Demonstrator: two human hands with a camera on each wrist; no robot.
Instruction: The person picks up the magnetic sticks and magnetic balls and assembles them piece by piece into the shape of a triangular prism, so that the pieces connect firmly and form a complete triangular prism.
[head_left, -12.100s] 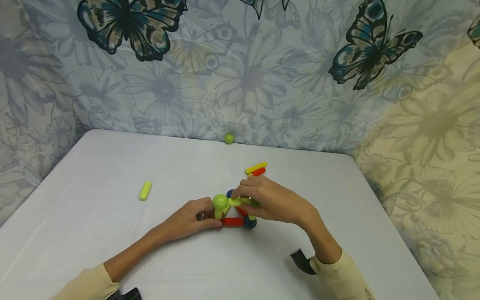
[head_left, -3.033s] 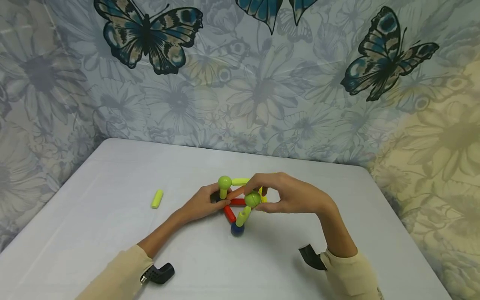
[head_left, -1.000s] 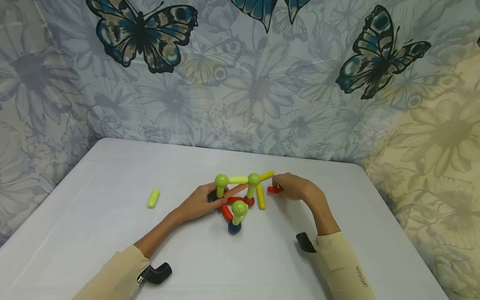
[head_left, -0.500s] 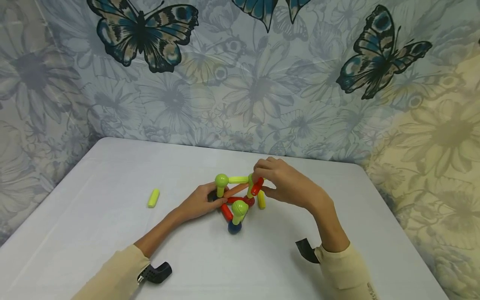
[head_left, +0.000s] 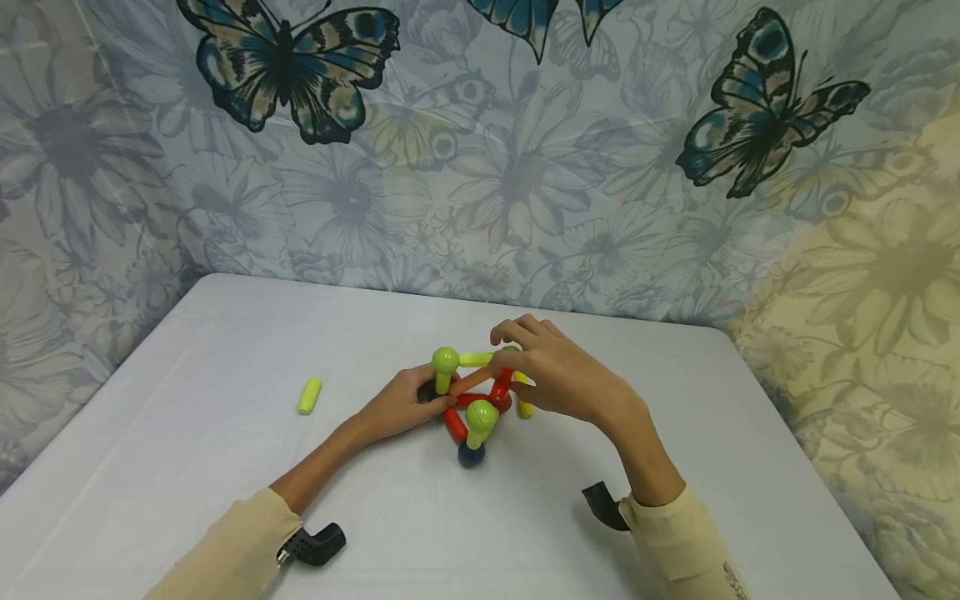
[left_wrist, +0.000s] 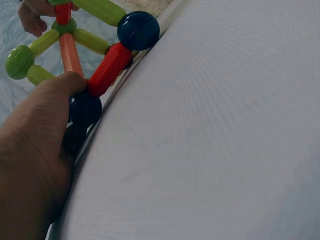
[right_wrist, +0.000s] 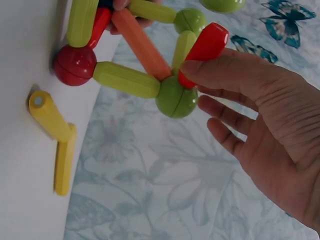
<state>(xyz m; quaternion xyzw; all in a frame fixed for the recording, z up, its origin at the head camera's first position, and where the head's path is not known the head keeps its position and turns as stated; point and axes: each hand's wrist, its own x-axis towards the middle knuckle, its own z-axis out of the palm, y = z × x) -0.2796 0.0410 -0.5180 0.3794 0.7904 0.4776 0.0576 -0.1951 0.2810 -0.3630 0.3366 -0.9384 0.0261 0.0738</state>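
Note:
A frame of magnetic rods and balls stands mid-table, with a front green ball [head_left: 482, 415] above a dark blue ball [head_left: 471, 452]. The left hand [head_left: 401, 404] holds its left side; in the left wrist view, the thumb lies by a dark blue ball [left_wrist: 85, 109]. The right hand [head_left: 566, 375] pinches a red magnetic rod [right_wrist: 205, 52] between thumb and fingers. One end of that rod meets a top green ball [right_wrist: 176, 97], which also joins an orange rod [right_wrist: 142, 45] and a lime rod [right_wrist: 126, 80]. A red ball [right_wrist: 75, 65] sits at the base.
Two yellow rods, one nearer [right_wrist: 49, 115] and one farther [right_wrist: 64, 162], lie on the white table [head_left: 375, 517] beside the frame's right side. A lone lime rod [head_left: 309, 396] lies to the left. A patterned wall [head_left: 487, 192] rises behind the table's back edge.
Over the last second, the right hand has brought a red rod from the table at right up to the frame's top green ball. The left hand has stayed. Earlier, the frame was turned.

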